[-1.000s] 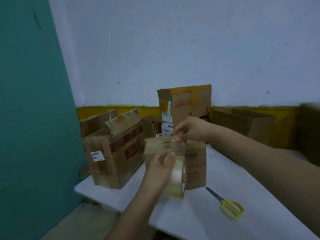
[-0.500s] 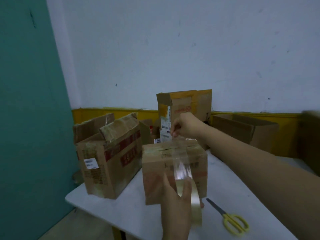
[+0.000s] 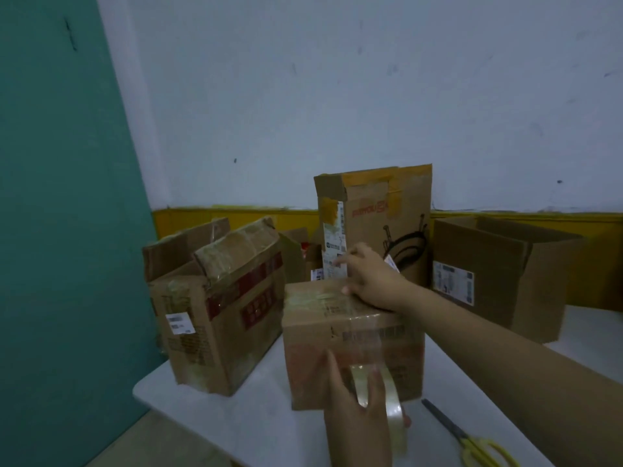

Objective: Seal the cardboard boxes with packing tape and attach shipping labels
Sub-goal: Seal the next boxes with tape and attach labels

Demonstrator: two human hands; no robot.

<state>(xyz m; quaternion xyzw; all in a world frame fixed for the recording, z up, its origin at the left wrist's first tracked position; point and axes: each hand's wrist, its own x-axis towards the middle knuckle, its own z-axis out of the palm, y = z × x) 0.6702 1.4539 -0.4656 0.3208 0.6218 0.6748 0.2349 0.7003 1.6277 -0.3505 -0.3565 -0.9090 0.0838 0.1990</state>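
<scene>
A small closed cardboard box (image 3: 313, 335) stands in the middle of the white table (image 3: 256, 423). My left hand (image 3: 357, 419) grips a roll of clear packing tape (image 3: 392, 412) low in front of the box. A strip of tape (image 3: 364, 335) runs from the roll up the box's front face and over its top. My right hand (image 3: 371, 281) rests on the far top edge of the box, fingers pressing the tape end down.
An open, taped box (image 3: 219, 311) with a white label stands to the left. A tall box (image 3: 381, 224) with a label stands behind, and an open box (image 3: 499, 274) with a label at the right. Yellow-handled scissors (image 3: 472, 439) lie at the front right. The table's left edge is close.
My left hand has pulled the roll down the box's front face, drawing tape out. My right hand stays on the box's far top edge. The view has moved closer.
</scene>
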